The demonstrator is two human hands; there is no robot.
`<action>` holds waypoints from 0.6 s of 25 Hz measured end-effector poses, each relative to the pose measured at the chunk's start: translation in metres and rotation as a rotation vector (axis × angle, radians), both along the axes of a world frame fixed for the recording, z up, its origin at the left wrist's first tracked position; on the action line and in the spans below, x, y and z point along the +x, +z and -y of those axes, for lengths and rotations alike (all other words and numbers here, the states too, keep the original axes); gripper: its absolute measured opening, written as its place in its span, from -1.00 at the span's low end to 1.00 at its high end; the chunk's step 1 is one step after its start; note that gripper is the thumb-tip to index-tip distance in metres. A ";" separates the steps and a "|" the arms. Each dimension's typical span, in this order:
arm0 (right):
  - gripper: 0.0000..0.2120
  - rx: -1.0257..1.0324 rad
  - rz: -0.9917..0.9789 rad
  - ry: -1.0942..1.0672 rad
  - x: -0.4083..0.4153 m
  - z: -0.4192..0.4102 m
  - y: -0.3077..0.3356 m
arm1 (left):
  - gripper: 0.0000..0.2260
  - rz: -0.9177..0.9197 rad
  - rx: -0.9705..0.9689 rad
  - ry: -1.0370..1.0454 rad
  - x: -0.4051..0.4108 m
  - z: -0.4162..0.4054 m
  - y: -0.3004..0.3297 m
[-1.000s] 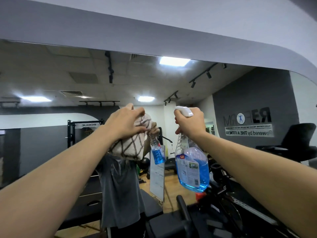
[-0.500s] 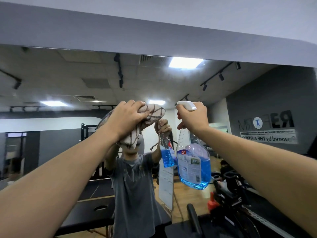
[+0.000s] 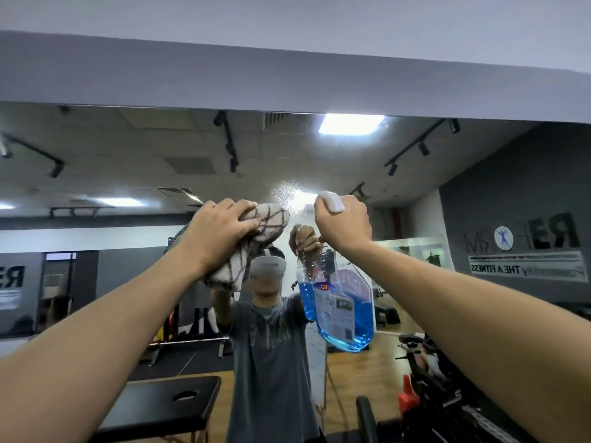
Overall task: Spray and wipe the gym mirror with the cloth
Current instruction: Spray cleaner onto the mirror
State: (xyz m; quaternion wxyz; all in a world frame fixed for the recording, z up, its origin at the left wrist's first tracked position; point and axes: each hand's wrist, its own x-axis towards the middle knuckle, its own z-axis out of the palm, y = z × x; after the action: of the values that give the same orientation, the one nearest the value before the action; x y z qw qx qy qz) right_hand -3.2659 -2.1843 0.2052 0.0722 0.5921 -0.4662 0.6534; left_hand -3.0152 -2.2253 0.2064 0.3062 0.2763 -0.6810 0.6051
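Up against the gym mirror (image 3: 128, 148) we have both hands raised, set apart from each other. Our left hand (image 3: 220, 233) grips the bunched cloth (image 3: 256, 241), cream with dark crossing lines, held at the glass. Our right hand (image 3: 343, 223) is curled round the neck of the spray bottle (image 3: 343, 314), its white trigger head poking above the knuckles and blue liquid filling the lower half. A misted patch (image 3: 287, 193) sits on the glass between the hands, so we judge spraying has begun there; wiping that patch and the wide remainder of the mirror seems left to do. The bottle's red tag reads "Gift". Reflected wall lettering (image 3: 524, 238) shows reversed, with "THE A FITNESS" legible.
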 end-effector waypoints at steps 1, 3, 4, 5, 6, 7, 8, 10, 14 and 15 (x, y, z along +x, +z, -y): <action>-0.56 -0.001 -0.013 -0.001 -0.017 0.001 -0.002 | -0.83 -0.014 0.012 -0.007 -0.014 -0.002 -0.002; -0.55 0.002 -0.027 0.017 -0.054 0.004 -0.011 | -0.83 -0.033 0.015 -0.030 -0.045 -0.008 -0.007; -0.56 0.008 -0.009 0.047 -0.071 0.005 -0.016 | -0.83 -0.043 0.015 -0.039 -0.058 -0.010 -0.010; -0.57 0.015 0.022 0.088 -0.088 0.004 -0.023 | -0.82 -0.058 0.018 -0.050 -0.072 -0.011 -0.013; -0.58 0.023 0.055 0.129 -0.109 0.001 -0.031 | -0.80 -0.070 0.025 -0.066 -0.089 -0.010 -0.017; -0.59 0.039 0.072 0.153 -0.129 -0.001 -0.040 | -0.77 -0.075 0.039 -0.078 -0.106 -0.008 -0.020; -0.60 0.061 0.078 0.157 -0.150 -0.003 -0.049 | -0.76 -0.072 0.059 -0.089 -0.124 -0.006 -0.024; -0.63 0.095 0.105 0.139 -0.188 -0.006 -0.066 | -0.74 -0.042 0.094 -0.100 -0.160 0.001 -0.031; -0.64 0.098 0.121 0.036 -0.262 -0.018 -0.082 | -0.73 0.005 0.100 -0.184 -0.235 0.017 -0.041; -0.63 0.085 0.121 -0.001 -0.279 -0.025 -0.083 | -0.74 0.008 0.103 -0.217 -0.255 0.020 -0.044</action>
State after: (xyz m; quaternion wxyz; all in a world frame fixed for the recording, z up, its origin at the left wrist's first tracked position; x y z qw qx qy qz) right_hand -3.5446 -2.1588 0.1218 0.0190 0.5536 -0.4975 0.6676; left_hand -3.2704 -2.2451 0.1621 0.3523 0.2140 -0.7382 0.5339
